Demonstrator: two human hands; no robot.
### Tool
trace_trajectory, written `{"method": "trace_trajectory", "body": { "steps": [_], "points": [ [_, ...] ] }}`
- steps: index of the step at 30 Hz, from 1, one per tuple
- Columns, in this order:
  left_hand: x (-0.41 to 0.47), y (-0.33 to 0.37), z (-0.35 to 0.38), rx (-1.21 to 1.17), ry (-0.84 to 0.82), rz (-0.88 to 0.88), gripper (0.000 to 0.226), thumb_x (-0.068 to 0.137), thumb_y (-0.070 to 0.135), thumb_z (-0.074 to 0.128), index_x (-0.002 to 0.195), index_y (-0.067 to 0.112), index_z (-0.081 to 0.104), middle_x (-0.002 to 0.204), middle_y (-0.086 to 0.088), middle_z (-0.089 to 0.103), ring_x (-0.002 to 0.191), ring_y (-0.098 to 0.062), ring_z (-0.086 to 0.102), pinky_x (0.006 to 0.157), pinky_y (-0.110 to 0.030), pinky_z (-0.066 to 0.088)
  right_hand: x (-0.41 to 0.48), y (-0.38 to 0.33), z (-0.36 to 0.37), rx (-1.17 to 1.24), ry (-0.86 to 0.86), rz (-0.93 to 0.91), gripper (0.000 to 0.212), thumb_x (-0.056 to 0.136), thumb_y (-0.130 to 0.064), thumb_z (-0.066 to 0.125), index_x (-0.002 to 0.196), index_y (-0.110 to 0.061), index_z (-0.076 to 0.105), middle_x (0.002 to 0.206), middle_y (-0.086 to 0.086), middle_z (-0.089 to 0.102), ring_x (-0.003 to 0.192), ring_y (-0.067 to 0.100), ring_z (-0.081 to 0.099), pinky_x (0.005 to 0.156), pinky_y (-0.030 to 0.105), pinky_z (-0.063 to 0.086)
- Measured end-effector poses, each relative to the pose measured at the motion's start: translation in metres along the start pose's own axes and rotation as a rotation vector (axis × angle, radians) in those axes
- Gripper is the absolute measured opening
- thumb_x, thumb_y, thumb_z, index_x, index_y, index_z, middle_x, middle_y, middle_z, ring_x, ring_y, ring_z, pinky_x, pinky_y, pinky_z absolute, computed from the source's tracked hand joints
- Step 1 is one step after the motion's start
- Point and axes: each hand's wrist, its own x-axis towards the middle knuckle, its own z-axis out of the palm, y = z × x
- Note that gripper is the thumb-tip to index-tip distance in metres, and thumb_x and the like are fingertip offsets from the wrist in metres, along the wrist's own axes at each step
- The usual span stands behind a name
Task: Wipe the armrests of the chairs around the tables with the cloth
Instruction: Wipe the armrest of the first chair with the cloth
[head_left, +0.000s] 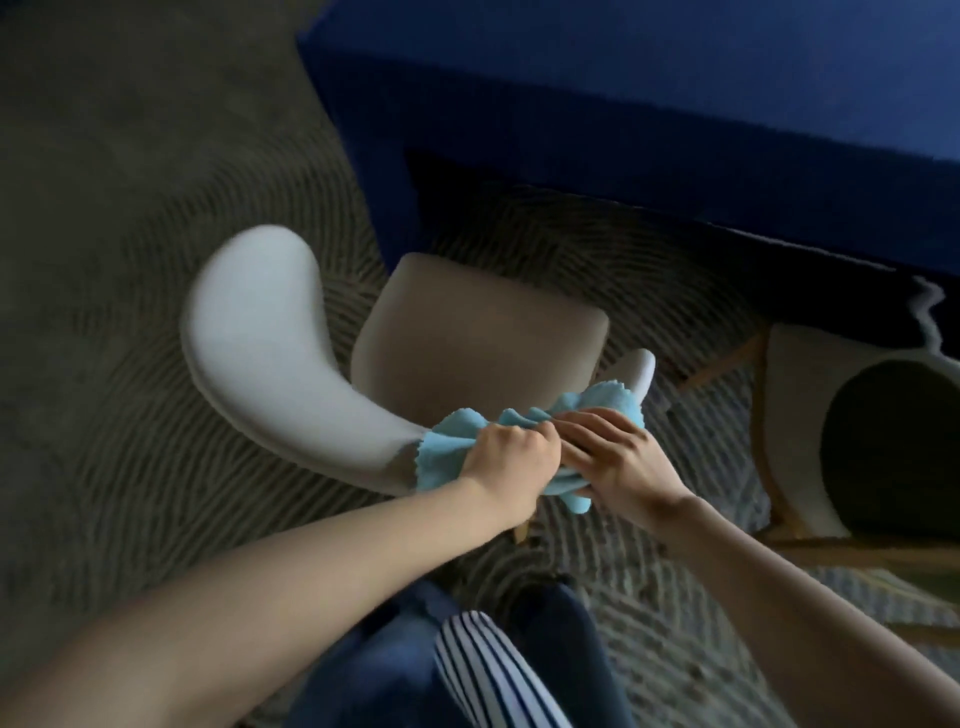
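Observation:
A light blue cloth (447, 457) is bunched over the curved back of a pale grey chair. The chair's left armrest (260, 332) sweeps up and left from the cloth, and its right armrest tip (644, 369) pokes out beyond the cloth. Its beige seat (478, 338) lies between them. My left hand (511, 452) grips the cloth in a fist on the chair back. Just right of it, my right hand (618, 457) holds the cloth with fingers laid over it, the thumb underneath.
A table draped in dark blue (649, 104) stands just beyond the chair. A second chair (810, 431) with a wooden frame and dark round cushion sits at the right. Patterned grey carpet (130, 182) covers the floor. My legs are below.

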Motion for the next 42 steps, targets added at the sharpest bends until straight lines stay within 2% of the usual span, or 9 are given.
{"method": "trace_trajectory", "body": {
  "steps": [7,17,21,24,31,34,36,38,42],
  "points": [
    [0.056,0.048,-0.02,-0.124,-0.03,-0.235,0.04,0.085,0.016,0.065,0.118,0.005,0.046,0.108,-0.009,0.065,0.099,-0.025,0.065,0.076,-0.033,0.048,-0.012,0.079,-0.01,0.085,-0.096,-0.091,0.044,0.082,-0.038,0.064,0.113,-0.009,0.067,0.111,0.005,0.069,0.102,0.026,0.066,0.094,0.038,0.049],
    [0.108,0.064,-0.028,-0.337,-0.085,-0.41,0.05,0.084,0.027,0.065,0.124,0.005,0.044,0.118,-0.007,0.058,0.109,-0.025,0.059,0.082,-0.032,0.043,-0.003,0.135,-0.003,0.269,-0.37,0.017,0.064,0.06,-0.031,0.087,0.118,-0.013,0.065,0.118,0.005,0.066,0.112,0.027,0.061,0.104,0.042,0.04],
    [0.109,0.065,-0.018,-0.473,-0.114,-0.45,0.089,0.084,0.031,0.066,0.147,-0.003,0.012,0.131,-0.015,0.051,0.117,-0.032,0.053,0.091,-0.04,0.042,0.005,0.129,-0.001,0.39,-0.429,0.273,0.075,0.06,-0.033,0.088,0.127,-0.016,0.058,0.124,0.006,0.06,0.125,0.029,0.047,0.108,0.035,0.026],
    [0.101,0.068,-0.015,-0.438,-0.105,-0.466,0.104,0.082,0.038,0.067,0.15,0.005,-0.004,0.152,-0.021,0.021,0.138,-0.041,0.023,0.11,-0.058,0.02,-0.001,0.112,-0.002,0.359,-0.399,0.394,0.09,0.062,-0.03,0.087,0.14,-0.015,0.045,0.141,0.007,0.047,0.141,0.033,0.026,0.115,0.055,0.015],
    [0.065,0.068,0.002,-0.185,0.101,-0.347,0.072,0.096,0.022,0.046,0.149,0.002,0.002,0.155,-0.026,0.009,0.141,-0.047,0.009,0.11,-0.066,0.008,-0.021,0.06,0.004,0.192,-0.223,0.54,0.088,0.063,-0.024,0.085,0.141,-0.017,0.044,0.149,0.01,0.037,0.145,0.036,0.014,0.112,0.064,0.005],
    [0.05,0.065,0.018,-0.109,0.189,-0.318,0.056,0.094,0.019,0.038,0.146,0.003,0.027,0.14,-0.027,0.044,0.126,-0.045,0.045,0.1,-0.059,0.038,-0.023,0.032,0.004,0.144,-0.153,0.59,0.089,0.062,-0.027,0.085,0.14,-0.019,0.044,0.152,0.008,0.033,0.145,0.036,0.013,0.112,0.059,0.0],
    [0.041,0.06,0.029,-0.146,0.246,-0.239,0.051,0.088,0.012,0.029,0.132,0.005,0.052,0.103,-0.021,0.068,0.087,-0.035,0.067,0.07,-0.043,0.056,-0.022,0.016,0.005,0.101,-0.137,0.61,0.087,0.061,-0.027,0.085,0.138,-0.019,0.046,0.15,0.009,0.035,0.144,0.039,0.015,0.112,0.063,0.003],
    [0.03,0.055,0.041,-0.132,0.366,-0.174,0.049,0.085,0.007,0.027,0.119,0.004,0.062,0.081,-0.016,0.069,0.066,-0.029,0.065,0.055,-0.034,0.053,-0.021,0.001,0.006,0.057,-0.129,0.613,0.086,0.058,-0.025,0.086,0.134,-0.021,0.046,0.145,0.011,0.041,0.141,0.042,0.018,0.11,0.068,0.008],
    [0.006,0.037,0.058,-0.049,0.57,-0.119,0.034,0.089,0.006,0.035,0.113,-0.001,0.059,0.083,-0.015,0.067,0.07,-0.029,0.064,0.062,-0.035,0.055,-0.012,-0.035,0.007,-0.009,-0.097,0.589,0.093,0.052,-0.024,0.087,0.133,-0.025,0.041,0.135,0.008,0.047,0.14,0.042,0.019,0.109,0.068,0.009]
  ]
}}
